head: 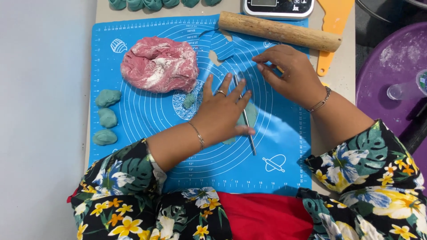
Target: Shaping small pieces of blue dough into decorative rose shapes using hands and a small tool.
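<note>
A: Item one, hands?

B: Left hand (222, 113), fingers spread and flat, palm pressed down on a thin teal dough sheet (251, 113) in the middle of the blue silicone baking mat (284, 146). It grasps nothing. A thin metal tool (249, 131) lies under its fingertips, running near to far. Right hand (291, 73), just to the far right of it, fingertips pinched together at the far edge of the sheet; what it pinches is too small to tell.

A: Item two, dough stock?

B: Pink marbled dough lump (160, 64), far left on the mat. Three small teal dough pieces (106, 118) along the mat's left edge, one teal scrap (189, 101) just left of the left hand. A row of teal balls (153, 4) at the far table edge.

A: Item three, equipment?

B: Wooden rolling pin (280, 32), far right, lying across the mat's corner. Orange plastic scraper (331, 26) behind it. Digital scale (278, 6), far edge. The mat bears white ruler marks, concentric circles and small baking pictograms.
</note>
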